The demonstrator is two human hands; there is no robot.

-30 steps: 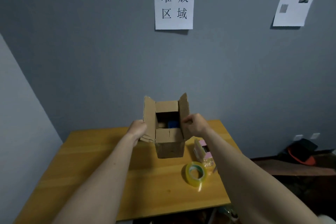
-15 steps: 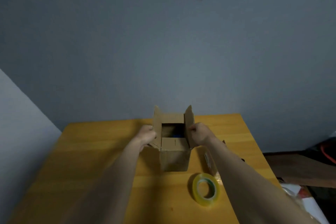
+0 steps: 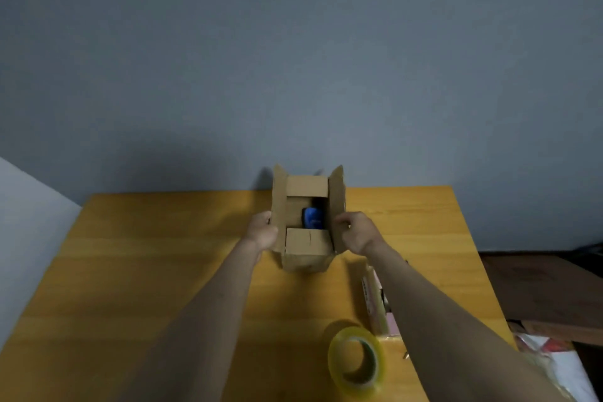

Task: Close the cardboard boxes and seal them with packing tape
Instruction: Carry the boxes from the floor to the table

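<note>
Cardboard box (image 3: 305, 248): left hand (image 3: 262, 232) and right hand (image 3: 357, 232) each grip one upright side flap.

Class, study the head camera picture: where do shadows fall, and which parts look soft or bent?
Head view: dim, even light; the cardboard box throws a soft shadow left onto the wall; the tape roll looks slightly soft near the bottom edge; the table edges splay outward from wide-angle distortion.
</note>
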